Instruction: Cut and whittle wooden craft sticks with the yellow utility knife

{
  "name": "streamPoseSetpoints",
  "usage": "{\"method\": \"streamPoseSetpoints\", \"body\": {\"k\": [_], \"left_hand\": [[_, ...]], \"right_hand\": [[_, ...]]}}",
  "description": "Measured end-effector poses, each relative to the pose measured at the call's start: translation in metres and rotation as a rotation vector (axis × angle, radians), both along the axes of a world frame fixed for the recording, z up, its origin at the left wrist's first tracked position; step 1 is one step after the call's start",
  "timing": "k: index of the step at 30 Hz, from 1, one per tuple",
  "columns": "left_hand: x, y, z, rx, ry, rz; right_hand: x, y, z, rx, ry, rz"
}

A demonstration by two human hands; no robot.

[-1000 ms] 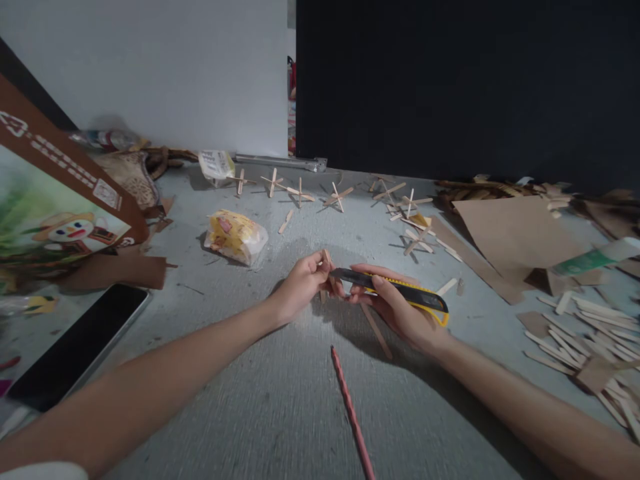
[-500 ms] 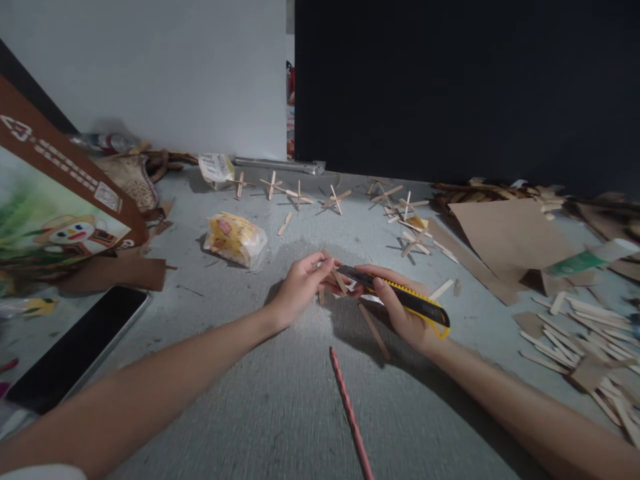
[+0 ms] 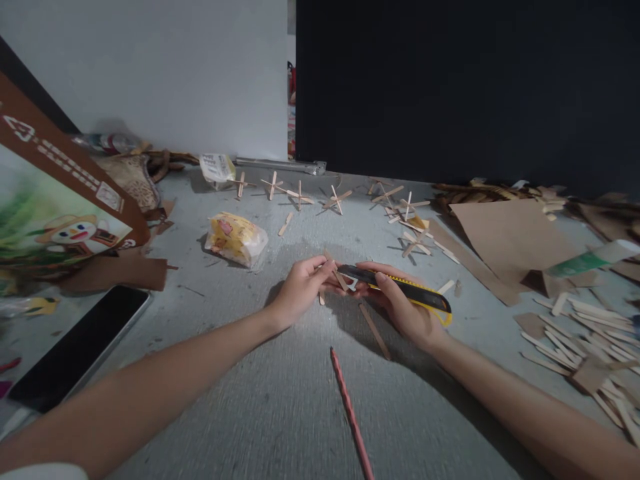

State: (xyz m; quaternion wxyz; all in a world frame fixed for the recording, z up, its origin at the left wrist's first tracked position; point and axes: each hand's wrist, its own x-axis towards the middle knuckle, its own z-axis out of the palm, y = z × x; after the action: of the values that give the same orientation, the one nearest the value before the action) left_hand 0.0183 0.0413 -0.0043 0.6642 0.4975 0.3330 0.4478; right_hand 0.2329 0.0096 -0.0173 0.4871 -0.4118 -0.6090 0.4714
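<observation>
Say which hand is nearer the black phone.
Left. The left hand is to the right of the phone, pinching a wooden stick; the right hand is farther right, holding the cutter.

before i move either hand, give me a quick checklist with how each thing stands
- Left hand has hold of the thin wooden stick: ok
- Right hand has hold of the cutter knife: ok
- Left fingers well away from the knife's front end: not ok, they are close beside it
- Blade out or in: cannot tell, too small to make out
- Table around the hands free of loose sticks: not ok, a loose stick lies just by the right hand
- Red pencil apart from both hands: ok
</observation>
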Motion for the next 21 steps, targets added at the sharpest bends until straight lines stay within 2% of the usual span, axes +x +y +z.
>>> {"method": "streamPoseSetpoints", "body": {"k": [3, 5, 14, 16, 19, 21], "left_hand": [[0.000, 0.000, 0.001, -0.006, 0.002, 0.007], [0.000, 0.000, 0.001, -0.015, 0.014, 0.015], [0.000, 0.001, 0.003, -0.024, 0.014, -0.009], [-0.001, 0.001, 0.003, -0.021, 0.012, -0.009], [0.000, -0.001, 0.002, -0.017, 0.028, -0.014], [0.001, -0.003, 0.002, -0.005, 0.055, -0.039]], "right_hand": [[-0.003, 0.003, 0.001, -0.138, 0.163, -0.008], [-0.004, 0.003, 0.003, -0.167, 0.187, -0.004], [-0.003, 0.009, 0.004, -0.143, 0.156, 0.021], [0.000, 0.005, 0.009, 0.003, 0.084, -0.044], [0.006, -0.003, 0.018, 0.401, -0.180, -0.220], [0.010, -0.005, 0.019, 0.644, -0.334, -0.289]]}}
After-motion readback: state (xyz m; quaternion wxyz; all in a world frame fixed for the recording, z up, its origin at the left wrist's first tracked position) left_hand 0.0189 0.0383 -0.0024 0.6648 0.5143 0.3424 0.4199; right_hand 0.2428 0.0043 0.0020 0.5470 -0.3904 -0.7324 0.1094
